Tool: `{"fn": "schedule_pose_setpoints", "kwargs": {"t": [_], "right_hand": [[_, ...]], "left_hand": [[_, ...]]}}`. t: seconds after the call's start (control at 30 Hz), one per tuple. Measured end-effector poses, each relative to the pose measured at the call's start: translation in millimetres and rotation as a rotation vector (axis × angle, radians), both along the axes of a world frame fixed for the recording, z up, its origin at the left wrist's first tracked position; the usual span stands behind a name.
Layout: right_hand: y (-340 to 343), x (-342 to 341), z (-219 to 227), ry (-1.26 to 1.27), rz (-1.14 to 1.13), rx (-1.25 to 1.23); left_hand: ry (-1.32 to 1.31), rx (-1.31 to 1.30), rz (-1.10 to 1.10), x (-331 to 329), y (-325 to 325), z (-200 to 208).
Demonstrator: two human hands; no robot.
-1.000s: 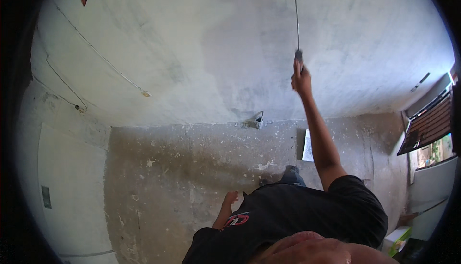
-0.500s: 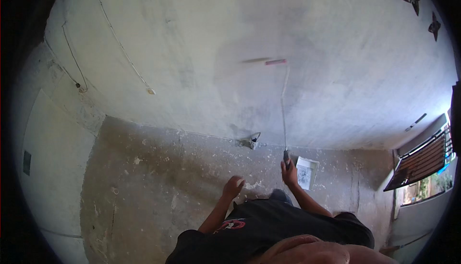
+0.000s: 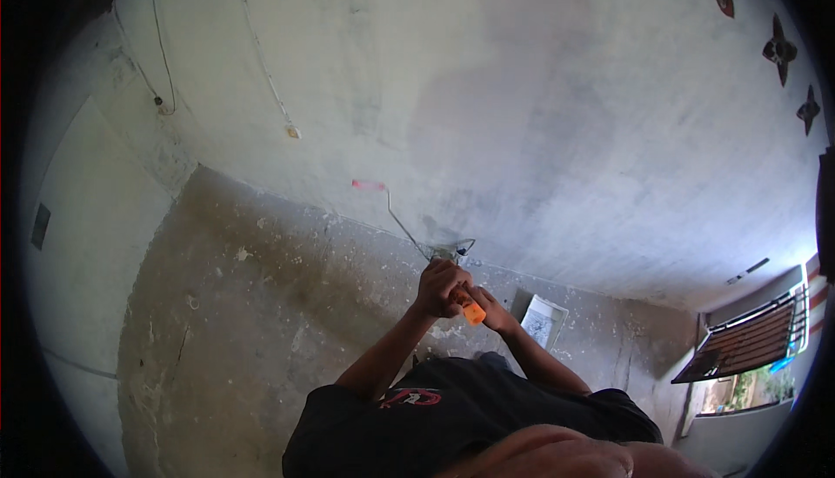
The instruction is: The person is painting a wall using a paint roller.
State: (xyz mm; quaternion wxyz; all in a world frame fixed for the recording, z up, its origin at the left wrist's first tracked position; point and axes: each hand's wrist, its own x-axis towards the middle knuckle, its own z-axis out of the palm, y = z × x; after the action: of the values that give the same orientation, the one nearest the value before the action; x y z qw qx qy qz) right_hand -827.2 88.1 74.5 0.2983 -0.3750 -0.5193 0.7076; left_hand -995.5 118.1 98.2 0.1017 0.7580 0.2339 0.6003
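Note:
A long-handled paint roller [image 3: 403, 225] slants up and left toward the pale wall, its pinkish sleeve close to the wall's lower part; whether it touches cannot be told. My left hand [image 3: 439, 287] is wrapped round the grip, whose orange end sticks out below the fingers. My right hand [image 3: 492, 310] is closed on the same grip, right beside the left hand, some of its fingers hidden. Just right of my right hand lies a white paint tray [image 3: 544, 323] on the floor, smeared inside with paint.
A small container with a wire handle [image 3: 450, 254] stands at the wall's foot. Cables run down to a socket [image 3: 292, 132] on the wall. Star-shaped openings [image 3: 779, 50] show at upper right. A barred window shutter [image 3: 739, 343] juts out at right. The brown floor [image 3: 261, 304] is paint-spattered.
The roller has come down and left, tilting from near upright. My left hand, apart from it before, now grips its handle beside my right hand. The view has turned slightly.

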Motion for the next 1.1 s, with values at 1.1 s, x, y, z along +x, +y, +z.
{"fn": "schedule_pose_setpoints", "kwargs": {"t": [1.1], "right_hand": [[-176.7,139.6,-126.2,-0.63,-0.075,0.697]], "left_hand": [[-0.995,-0.951,-0.5,158.6,-183.9,-32.2]]}}
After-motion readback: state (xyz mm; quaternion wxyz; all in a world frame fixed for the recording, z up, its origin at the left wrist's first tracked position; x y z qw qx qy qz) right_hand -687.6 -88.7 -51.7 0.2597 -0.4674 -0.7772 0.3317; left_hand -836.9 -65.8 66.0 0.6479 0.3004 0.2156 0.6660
